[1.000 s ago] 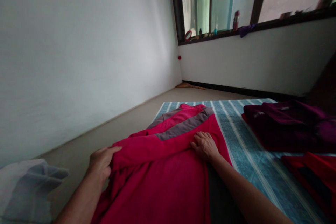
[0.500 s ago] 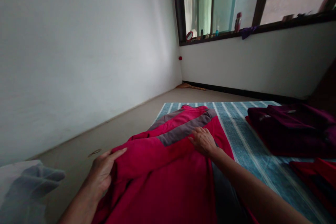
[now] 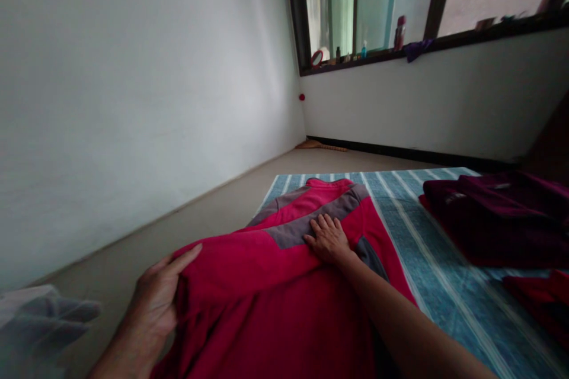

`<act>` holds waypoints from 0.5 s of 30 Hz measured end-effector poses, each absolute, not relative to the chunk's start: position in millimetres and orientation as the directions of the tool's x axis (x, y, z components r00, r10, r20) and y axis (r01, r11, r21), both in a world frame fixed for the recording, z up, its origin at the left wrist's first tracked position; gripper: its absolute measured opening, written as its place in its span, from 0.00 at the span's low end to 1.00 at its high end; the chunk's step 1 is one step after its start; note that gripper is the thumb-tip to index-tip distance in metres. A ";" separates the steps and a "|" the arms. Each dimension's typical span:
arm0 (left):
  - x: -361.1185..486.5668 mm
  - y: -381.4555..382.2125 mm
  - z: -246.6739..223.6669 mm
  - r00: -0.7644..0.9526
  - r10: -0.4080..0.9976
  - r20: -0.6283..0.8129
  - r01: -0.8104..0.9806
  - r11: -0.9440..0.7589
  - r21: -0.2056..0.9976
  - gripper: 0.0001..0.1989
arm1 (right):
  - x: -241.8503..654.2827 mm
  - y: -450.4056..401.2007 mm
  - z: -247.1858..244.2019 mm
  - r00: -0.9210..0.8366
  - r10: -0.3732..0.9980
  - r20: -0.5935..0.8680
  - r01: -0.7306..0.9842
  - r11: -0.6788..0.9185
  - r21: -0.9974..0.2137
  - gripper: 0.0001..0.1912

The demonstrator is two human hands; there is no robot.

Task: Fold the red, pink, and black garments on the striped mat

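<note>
A red jacket [image 3: 284, 314] with grey shoulder panels lies spread out, its collar pointing away from me. One sleeve is folded across its body. My left hand [image 3: 155, 293] grips the end of that sleeve at the left, thumb on top and fingers hidden beneath the cloth. Flat on the sleeve near the grey panel rests my right hand [image 3: 329, 240], its fingers spread. The lower part of the jacket runs out of view at the bottom.
Under the jacket is a blue cloth [image 3: 413, 225] with white stripes. Folded purple clothes [image 3: 502, 219] lie at the right, with red folded clothing [image 3: 537, 302] nearer me. Whitish cloth [image 3: 40, 325] shows at lower left. A broom [image 3: 320, 145] lies in the corner under the window.
My left hand has drawn the sleeve end left and slightly toward me, so the sleeve lies straighter. My right hand has slid a little left and flattened onto the cloth.
</note>
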State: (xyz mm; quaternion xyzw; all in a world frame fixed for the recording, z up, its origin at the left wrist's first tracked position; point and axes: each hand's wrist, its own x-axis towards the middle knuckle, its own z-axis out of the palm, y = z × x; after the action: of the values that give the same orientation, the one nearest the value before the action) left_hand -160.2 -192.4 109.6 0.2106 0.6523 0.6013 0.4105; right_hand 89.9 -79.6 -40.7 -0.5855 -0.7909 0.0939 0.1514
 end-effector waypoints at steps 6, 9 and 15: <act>-131.9 -188.0 131.3 -0.564 0.814 -0.139 -0.148 0.066 0.987 0.13 | 90.8 -78.3 -34.8 -0.276 0.954 0.121 0.878 0.301 -0.372 0.34; -112.4 -193.0 138.2 -0.523 0.852 -0.038 -0.063 0.006 0.998 0.17 | 90.6 -76.5 -36.0 -0.274 0.954 0.124 0.854 0.300 -0.426 0.32; -55.8 -216.8 140.3 -0.178 0.969 0.175 0.280 -0.120 0.952 0.15 | 95.6 -66.7 -36.0 -0.184 0.964 0.193 0.726 0.265 -0.635 0.20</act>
State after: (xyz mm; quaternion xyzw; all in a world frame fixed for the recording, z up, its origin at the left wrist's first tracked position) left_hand -55.8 -216.8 140.3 0.5460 0.5716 0.5119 0.3363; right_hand 95.6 -66.7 -36.0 -0.5699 -0.7412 0.2062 0.2887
